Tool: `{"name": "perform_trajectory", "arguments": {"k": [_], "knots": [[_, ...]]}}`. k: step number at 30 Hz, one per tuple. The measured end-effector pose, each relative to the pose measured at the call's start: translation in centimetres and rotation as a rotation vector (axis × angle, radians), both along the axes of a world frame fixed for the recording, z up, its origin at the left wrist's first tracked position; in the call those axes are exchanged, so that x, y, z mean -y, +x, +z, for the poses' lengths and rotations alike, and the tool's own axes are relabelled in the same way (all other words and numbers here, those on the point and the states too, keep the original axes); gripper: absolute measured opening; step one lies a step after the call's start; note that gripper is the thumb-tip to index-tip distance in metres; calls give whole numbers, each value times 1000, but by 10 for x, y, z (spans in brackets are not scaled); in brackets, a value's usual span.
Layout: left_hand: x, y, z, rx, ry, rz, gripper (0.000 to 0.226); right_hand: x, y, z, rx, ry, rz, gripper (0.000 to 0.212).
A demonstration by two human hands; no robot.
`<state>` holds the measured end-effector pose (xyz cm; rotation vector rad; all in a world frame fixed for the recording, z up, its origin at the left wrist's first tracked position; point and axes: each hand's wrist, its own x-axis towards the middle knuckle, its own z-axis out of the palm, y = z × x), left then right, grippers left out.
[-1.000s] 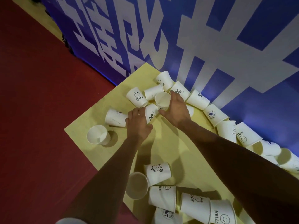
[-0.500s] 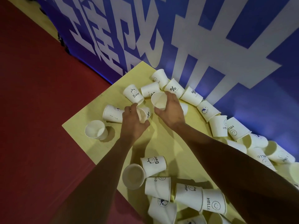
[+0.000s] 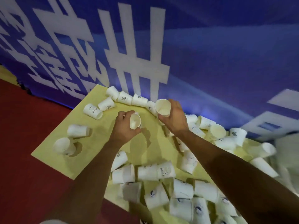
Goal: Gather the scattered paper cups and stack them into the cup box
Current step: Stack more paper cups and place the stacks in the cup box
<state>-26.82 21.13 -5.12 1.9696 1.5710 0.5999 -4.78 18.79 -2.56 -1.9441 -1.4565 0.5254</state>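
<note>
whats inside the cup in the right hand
Nothing shows: the cup in the right hand has its mouth toward the camera, and its inside looks bare white. Its base outside is covered by the palm and fingers.

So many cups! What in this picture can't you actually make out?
Head view, the only one:
- cup box: nowhere in frame.
- left-hand cup: its print is covered by the left hand.
- right-hand cup: only its inside shows, and the right hand wraps its base.
- bottom-right cups: prints are smeared by motion blur, and the frame edge cuts some off.
- middle cups: partly covered by the right forearm.
</note>
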Motion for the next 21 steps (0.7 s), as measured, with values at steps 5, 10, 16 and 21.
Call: {"name": "perform_trajectory", "arguments": {"k": [5,10,16,21], "knots": [[40,104,32,-23,-45,-221,78,100,110,17,-2,-17,-201,72],[95,223,51,-23,-54,-399,77,197,200,32,-25,5,-372,66],[172,343,54,-19,-79,-603,76,305,292,36,-29,54,-564,68],[222,415,56,-59,-78,-731,79,368,339,25,-57,56,-696,67]]}}
